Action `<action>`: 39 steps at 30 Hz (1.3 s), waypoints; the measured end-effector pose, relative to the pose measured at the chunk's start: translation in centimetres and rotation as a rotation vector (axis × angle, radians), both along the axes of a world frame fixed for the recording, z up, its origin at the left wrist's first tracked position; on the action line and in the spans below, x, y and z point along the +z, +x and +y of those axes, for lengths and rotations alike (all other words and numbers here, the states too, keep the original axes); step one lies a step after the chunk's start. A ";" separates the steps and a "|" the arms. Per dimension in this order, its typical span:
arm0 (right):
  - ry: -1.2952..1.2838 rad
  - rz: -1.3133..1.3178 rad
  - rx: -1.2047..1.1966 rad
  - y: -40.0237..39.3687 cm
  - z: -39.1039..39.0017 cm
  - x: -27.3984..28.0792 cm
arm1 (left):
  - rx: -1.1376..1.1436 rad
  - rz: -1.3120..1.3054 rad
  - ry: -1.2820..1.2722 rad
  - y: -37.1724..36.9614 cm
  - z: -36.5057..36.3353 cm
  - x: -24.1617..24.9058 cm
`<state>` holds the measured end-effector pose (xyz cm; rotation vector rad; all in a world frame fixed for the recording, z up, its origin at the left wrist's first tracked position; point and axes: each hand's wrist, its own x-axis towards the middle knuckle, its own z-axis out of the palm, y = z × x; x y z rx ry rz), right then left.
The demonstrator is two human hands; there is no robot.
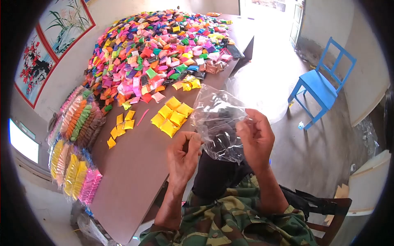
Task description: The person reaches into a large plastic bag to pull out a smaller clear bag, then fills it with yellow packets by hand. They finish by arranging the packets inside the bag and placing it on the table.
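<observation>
A clear plastic bag (pixel 217 123) hangs between my two hands above my lap, just off the table's edge. My right hand (pixel 259 137) pinches its right side between thumb and fingers. On the other side, my left hand (pixel 184 153) is closed at the bag's lower left edge. No packets show inside the bag. Left of it on the table lies a block of several yellow packets (pixel 171 116) set in rows. Farther left are several loose smaller yellow packets (pixel 120 128), with a thin pink strip (pixel 143 117) beside them.
A large heap of many-coloured packets (pixel 152 53) covers the far part of the brown table (pixel 127 188). Filled clear bags of sorted packets (pixel 76 172) stand along its left side. A blue chair (pixel 318 84) is on the floor to the right.
</observation>
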<state>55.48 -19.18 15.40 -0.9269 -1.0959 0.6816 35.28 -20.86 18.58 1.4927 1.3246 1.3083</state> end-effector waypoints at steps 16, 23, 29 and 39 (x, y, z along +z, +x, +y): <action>-0.221 -0.074 0.019 0.5 -1.5 -2.1 | -0.108 -0.402 -0.116 1.7 2.9 0.8; -0.215 -0.443 -0.199 3.6 1.9 -4.0 | -0.095 -0.465 -0.178 1.1 6.8 -1.4; -0.362 -0.355 0.055 5.2 3.1 -4.3 | 0.030 -0.430 -0.135 -1.8 8.7 -2.0; -0.621 -0.433 0.252 6.2 2.7 -6.0 | 0.151 -0.193 -0.037 -2.9 8.6 -2.8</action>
